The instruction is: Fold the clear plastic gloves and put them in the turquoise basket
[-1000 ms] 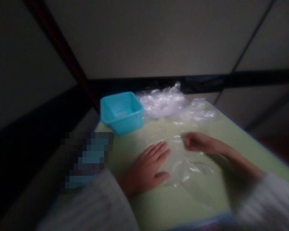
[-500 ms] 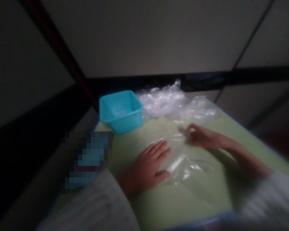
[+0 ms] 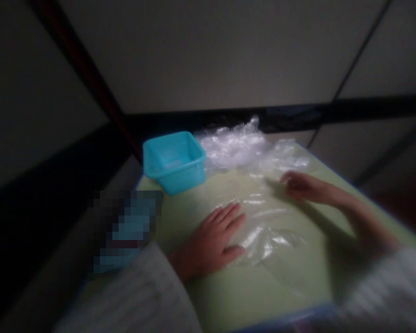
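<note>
My left hand (image 3: 213, 240) lies flat with its fingers spread, pressing on a clear plastic bag (image 3: 266, 243) on the pale green table (image 3: 235, 300). To the right and a little farther back, my right hand (image 3: 300, 187) hovers over the tabletop, its shadow falling below it. Its fingers are curled, thumb and fingertips close together, and the image is too blurred to tell if anything is between them. A heap of crumpled clear plastic bags (image 3: 235, 145) lies at the back of the table, beyond both hands.
A turquoise plastic basket (image 3: 182, 178) stands at the back left, beside the heap. At the table's left edge is a pixelated blue-grey object (image 3: 133, 224). A pale panelled wall (image 3: 222, 55) rises behind the table.
My right hand has moved right and slightly up, away from the bag's far part, and its shadow has separated from it. My left hand has stayed in place.
</note>
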Motion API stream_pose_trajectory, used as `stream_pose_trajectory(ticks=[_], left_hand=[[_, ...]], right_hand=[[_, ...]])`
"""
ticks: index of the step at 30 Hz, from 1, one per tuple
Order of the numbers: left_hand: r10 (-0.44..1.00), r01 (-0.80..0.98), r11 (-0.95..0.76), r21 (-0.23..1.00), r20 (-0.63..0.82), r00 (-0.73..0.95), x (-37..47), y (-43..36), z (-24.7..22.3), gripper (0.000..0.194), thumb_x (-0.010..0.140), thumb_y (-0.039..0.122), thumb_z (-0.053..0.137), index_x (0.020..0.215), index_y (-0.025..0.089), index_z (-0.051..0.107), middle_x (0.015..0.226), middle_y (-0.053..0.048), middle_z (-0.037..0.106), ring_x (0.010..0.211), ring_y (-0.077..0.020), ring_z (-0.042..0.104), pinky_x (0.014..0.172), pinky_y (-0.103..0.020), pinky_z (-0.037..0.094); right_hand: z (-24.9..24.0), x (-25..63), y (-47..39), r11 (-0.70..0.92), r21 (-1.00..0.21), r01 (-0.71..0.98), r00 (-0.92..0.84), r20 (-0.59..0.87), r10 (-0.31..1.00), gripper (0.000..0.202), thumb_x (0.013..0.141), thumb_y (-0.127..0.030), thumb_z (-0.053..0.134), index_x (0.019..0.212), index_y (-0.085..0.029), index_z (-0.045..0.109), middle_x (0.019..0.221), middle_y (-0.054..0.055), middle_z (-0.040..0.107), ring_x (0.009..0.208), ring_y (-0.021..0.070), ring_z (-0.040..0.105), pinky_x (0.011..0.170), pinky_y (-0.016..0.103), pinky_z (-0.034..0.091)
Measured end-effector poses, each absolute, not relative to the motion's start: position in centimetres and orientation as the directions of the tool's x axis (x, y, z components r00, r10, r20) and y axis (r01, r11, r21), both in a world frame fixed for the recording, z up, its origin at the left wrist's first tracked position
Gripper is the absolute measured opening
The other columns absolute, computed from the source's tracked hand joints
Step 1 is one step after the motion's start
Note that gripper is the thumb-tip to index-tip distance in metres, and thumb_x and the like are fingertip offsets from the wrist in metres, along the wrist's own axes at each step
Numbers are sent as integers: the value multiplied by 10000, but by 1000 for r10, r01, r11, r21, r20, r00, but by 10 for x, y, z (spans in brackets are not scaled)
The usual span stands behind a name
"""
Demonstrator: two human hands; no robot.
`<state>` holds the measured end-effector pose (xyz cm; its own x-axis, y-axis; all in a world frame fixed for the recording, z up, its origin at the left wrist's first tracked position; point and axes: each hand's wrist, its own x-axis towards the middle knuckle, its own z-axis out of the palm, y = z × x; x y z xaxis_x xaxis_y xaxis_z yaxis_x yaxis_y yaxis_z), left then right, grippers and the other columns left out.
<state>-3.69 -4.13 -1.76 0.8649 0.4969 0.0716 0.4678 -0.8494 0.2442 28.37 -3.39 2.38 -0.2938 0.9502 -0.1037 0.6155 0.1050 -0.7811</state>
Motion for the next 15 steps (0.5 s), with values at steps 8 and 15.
stream_pose_trajectory(ticks=[8, 15], left_hand=[[489, 458, -852, 253, 77, 869, -38, -41, -20, 642, 874, 432, 505, 1428, 215, 264, 1531, -74, 161, 1404, -226, 130, 1132, -413, 143], [487, 457, -857, 239, 81, 870, -37, -41, -20, 631, 879, 434, 493, 1427, 220, 264, 1529, -77, 168, 1403, -226, 132, 1128, -423, 143]], right_hand=[[25, 282, -44, -62, -706, 706, -280, -358, 891, 381, 762, -522, 588, 876, -176, 477, 704, 35, 607, 518, 155, 600, 484, 281, 460], [19, 284, -39, 50, -730, 682, -259, -178, 949, 444, 626, -322, 691, 991, -186, 477, 799, 29, 591, 607, 155, 592, 511, 269, 484]])
